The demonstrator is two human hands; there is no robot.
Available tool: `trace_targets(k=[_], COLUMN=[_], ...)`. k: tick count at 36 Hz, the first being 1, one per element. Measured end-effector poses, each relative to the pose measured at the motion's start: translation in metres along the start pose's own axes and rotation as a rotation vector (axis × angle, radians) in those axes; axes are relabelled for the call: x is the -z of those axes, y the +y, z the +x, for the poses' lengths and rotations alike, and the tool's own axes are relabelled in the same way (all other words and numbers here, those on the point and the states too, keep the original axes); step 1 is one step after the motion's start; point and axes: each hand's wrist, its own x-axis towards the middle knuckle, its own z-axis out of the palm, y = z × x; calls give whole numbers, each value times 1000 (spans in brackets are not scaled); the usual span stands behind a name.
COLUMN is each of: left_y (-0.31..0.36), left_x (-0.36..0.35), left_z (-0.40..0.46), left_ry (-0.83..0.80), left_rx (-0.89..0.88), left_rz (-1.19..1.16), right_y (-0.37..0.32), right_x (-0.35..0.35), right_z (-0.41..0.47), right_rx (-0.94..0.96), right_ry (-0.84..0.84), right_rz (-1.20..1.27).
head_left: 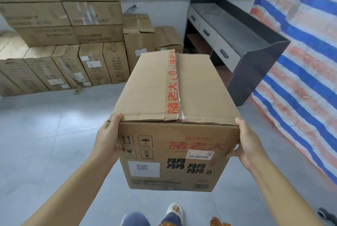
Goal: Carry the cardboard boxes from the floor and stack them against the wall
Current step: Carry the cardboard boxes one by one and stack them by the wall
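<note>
Gripping the cardboard box (175, 116) between both hands, clear of the floor.

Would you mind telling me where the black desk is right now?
In the head view the black desk stands at upper right, along the striped tarp, right of the stacked boxes.

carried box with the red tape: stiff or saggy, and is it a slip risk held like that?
The box looks stiff: its edges stay straight with the left hand and right hand only pressing its sides. Probably not very heavy, since nothing supports it underneath. Plain cardboard should grip well, but a side squeeze could slip.
</note>
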Motion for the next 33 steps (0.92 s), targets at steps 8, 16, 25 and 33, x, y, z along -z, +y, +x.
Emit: trace_targets(k=[8,16,25,33], left_y=[38,86,178,224], left_x=[-95,-183,-284,-369], left_z=[90,222,363,452], left_ry=[14,-47,-61,-52], left_rx=[12,7,2,-9], left_rz=[-32,-41,-54,-88], right_y=[-67,-132,-229,-302], right_x=[-8,-41,-89,-102], right_z=[122,261,418,545], right_rx=[3,20,-31,12], right_ry=[-4,-10,32,11], right_rz=[-32,1,72,55])
